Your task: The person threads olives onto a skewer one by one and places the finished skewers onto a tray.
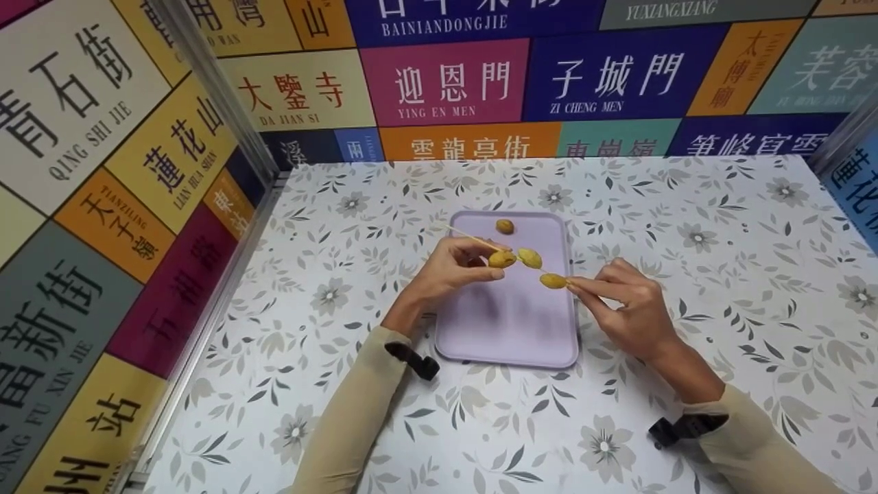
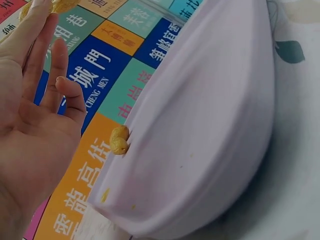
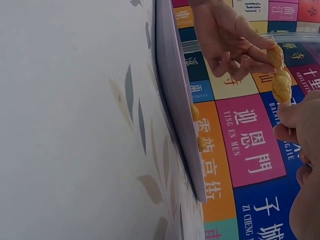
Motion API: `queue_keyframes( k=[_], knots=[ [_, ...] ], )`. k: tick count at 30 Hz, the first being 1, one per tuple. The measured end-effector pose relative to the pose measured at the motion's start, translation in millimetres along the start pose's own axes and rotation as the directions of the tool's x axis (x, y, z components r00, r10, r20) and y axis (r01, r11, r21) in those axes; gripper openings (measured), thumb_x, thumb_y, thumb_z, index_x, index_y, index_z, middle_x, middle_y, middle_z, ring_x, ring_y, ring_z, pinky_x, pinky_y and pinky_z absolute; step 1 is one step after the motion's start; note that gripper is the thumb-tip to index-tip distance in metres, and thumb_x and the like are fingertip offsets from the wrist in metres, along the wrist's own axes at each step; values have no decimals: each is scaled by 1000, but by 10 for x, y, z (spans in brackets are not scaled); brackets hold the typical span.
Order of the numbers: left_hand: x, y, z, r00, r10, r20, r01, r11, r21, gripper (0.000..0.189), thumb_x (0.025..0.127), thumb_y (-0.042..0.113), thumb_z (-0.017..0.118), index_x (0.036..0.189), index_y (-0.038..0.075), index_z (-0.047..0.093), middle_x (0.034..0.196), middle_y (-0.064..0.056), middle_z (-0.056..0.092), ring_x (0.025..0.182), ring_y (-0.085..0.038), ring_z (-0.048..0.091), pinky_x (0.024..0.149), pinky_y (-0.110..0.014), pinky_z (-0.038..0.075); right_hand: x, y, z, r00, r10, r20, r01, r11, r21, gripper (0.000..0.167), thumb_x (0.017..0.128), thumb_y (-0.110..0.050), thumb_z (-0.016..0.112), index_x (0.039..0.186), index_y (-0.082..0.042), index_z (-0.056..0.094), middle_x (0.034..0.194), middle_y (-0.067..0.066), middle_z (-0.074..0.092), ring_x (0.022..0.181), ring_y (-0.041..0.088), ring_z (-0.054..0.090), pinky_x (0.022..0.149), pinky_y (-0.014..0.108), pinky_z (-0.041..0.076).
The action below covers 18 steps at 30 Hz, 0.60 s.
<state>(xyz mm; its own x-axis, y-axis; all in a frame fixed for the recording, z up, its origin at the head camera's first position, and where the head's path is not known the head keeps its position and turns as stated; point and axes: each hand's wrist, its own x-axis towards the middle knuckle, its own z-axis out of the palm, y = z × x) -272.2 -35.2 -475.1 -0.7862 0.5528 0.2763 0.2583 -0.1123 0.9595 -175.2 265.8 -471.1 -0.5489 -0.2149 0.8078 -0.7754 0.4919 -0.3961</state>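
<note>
My left hand (image 1: 453, 266) is over the tray, pinching a thin wooden skewer (image 1: 473, 237) by a wrinkled yellow fruit (image 1: 502, 259) between thumb and fingers. A second yellow oval fruit (image 1: 529, 259) sits just past the fingertips on the same stick. At its right end a third fruit (image 1: 553, 280) is pinched by the thumb and forefinger of my right hand (image 1: 634, 305), near the tray's right edge. In the right wrist view, wrinkled fruit (image 3: 282, 86) shows between both hands' fingertips. The left hand's other fingers (image 2: 59, 75) are loosely bent.
Beneath the hands lies a pale purple tray (image 1: 507, 336) with a raised rim. Another yellow fruit (image 1: 505, 226) rests near its far edge. A floral cloth (image 1: 329, 412) covers the table, and panels with large lettering (image 1: 446, 82) stand behind and to the left.
</note>
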Motion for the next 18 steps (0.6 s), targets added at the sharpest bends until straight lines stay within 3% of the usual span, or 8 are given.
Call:
queue_keyframes(
  k=[5, 10, 15, 18],
  knots=[
    [14, 11, -20, 1000, 6, 18, -7, 1000, 19, 41, 92, 6, 85, 132, 7, 76, 121, -6, 81, 100, -23, 72, 83, -27, 58, -7, -4, 6, 1000, 14, -26, -15, 1000, -18, 31, 71, 16, 90, 98, 1, 86, 65, 3, 63, 67, 14, 44, 64, 19, 33],
    [34, 45, -128, 999, 24, 44, -26, 999, 41, 49, 94, 6, 84, 141, 6, 70, 126, -6, 79, 103, -17, 70, 85, -26, 58, -7, 2, 9, 996, 58, -64, -59, 998, -14, 32, 72, 18, 89, 98, 1, 86, 64, 5, 62, 66, 16, 45, 65, 18, 33],
    [41, 114, -263, 997, 17, -76, -3, 984, 176, 37, 97, 18, 83, 134, 15, 77, 118, -3, 82, 98, -17, 70, 81, -27, 56, -13, 21, 11, 990, 119, -80, -120, 993, -12, 28, 74, 16, 90, 98, 1, 86, 65, 7, 64, 68, 13, 46, 66, 17, 33],
    [69, 121, -293, 986, 15, -167, 40, 947, 319, 26, 99, 28, 83, 122, 17, 82, 109, 2, 83, 93, -16, 71, 77, -29, 54, -20, 29, 20, 987, 145, -71, -147, 989, -16, 26, 76, 14, 90, 98, 0, 87, 66, 7, 66, 70, 10, 48, 66, 16, 34]
  ],
)
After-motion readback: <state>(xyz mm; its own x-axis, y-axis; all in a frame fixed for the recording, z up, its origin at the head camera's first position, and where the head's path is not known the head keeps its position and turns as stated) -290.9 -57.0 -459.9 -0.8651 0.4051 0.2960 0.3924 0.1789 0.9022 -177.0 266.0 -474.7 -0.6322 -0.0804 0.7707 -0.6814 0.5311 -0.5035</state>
